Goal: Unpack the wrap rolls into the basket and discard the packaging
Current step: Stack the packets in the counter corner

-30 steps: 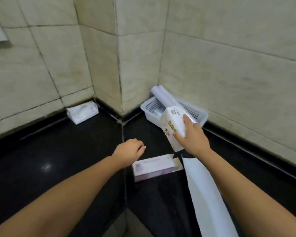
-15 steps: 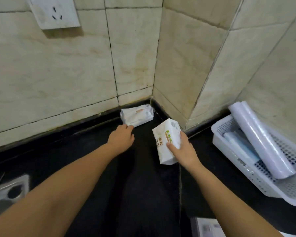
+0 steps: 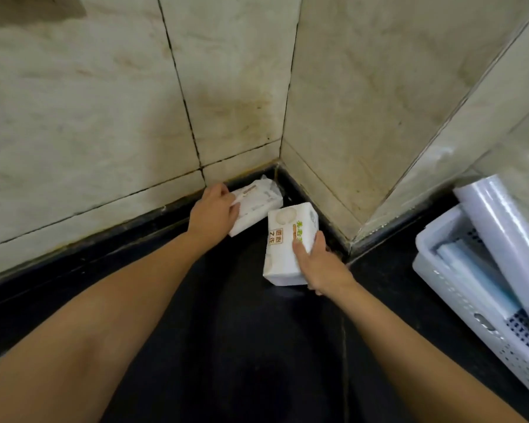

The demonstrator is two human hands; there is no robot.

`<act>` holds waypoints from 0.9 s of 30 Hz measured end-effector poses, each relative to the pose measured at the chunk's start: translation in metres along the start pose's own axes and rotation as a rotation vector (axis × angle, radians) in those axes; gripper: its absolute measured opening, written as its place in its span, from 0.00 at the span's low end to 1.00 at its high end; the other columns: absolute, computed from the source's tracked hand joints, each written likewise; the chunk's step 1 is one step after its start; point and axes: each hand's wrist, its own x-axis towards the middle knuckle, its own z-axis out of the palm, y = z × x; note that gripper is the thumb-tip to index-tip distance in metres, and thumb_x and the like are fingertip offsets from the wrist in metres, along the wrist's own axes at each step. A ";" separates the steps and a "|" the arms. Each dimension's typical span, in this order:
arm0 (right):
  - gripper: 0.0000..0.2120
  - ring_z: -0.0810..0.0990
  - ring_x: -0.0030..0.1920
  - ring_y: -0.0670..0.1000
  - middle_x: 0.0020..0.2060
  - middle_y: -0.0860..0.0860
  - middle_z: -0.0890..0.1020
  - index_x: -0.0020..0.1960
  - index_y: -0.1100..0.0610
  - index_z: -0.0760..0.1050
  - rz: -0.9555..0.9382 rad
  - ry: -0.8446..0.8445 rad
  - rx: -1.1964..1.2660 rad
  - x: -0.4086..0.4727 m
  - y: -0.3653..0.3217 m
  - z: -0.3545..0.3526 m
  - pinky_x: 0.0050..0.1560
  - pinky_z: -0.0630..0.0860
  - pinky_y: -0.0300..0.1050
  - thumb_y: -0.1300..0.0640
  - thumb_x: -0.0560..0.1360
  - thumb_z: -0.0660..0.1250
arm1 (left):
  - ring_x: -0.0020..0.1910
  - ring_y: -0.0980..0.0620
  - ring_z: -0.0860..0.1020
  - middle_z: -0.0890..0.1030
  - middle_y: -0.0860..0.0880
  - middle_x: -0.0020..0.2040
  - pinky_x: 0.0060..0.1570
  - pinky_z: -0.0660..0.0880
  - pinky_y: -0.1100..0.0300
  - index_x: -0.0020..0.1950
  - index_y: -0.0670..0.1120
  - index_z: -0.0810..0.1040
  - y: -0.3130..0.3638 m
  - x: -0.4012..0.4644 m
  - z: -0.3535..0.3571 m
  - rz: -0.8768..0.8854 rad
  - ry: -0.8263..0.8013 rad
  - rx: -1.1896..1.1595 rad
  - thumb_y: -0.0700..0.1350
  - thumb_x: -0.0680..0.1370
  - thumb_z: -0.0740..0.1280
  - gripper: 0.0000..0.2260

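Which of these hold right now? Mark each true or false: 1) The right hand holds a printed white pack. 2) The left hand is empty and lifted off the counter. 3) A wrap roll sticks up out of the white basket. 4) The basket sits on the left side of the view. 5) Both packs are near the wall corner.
1) True: the right hand grips the printed white pack.
2) False: the left hand is on the second pack in the corner.
3) True: a wrap roll leans out of the basket.
4) False: it sits at the right edge.
5) True.
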 end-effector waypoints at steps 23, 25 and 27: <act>0.31 0.76 0.60 0.53 0.70 0.55 0.70 0.77 0.48 0.44 -0.120 -0.059 0.686 0.076 -0.037 0.001 0.56 0.78 0.49 0.62 0.80 0.54 | 0.54 0.39 0.73 0.75 0.37 0.57 0.42 0.74 0.49 0.50 0.36 0.77 0.027 0.028 -0.015 0.166 0.147 0.098 0.45 0.78 0.64 0.12; 0.32 0.74 0.62 0.53 0.68 0.51 0.72 0.76 0.42 0.48 -0.237 -0.057 0.549 0.076 -0.038 -0.003 0.64 0.74 0.55 0.62 0.78 0.54 | 0.57 0.40 0.72 0.74 0.38 0.61 0.48 0.74 0.49 0.55 0.38 0.76 0.026 0.021 -0.006 0.146 0.093 0.139 0.48 0.78 0.63 0.14; 0.31 0.73 0.62 0.53 0.63 0.49 0.73 0.75 0.40 0.52 -0.293 -0.071 0.495 0.071 -0.040 -0.008 0.66 0.71 0.57 0.62 0.76 0.53 | 0.61 0.40 0.71 0.72 0.38 0.64 0.54 0.73 0.49 0.59 0.39 0.73 0.025 0.018 -0.009 0.121 0.076 0.130 0.49 0.77 0.65 0.17</act>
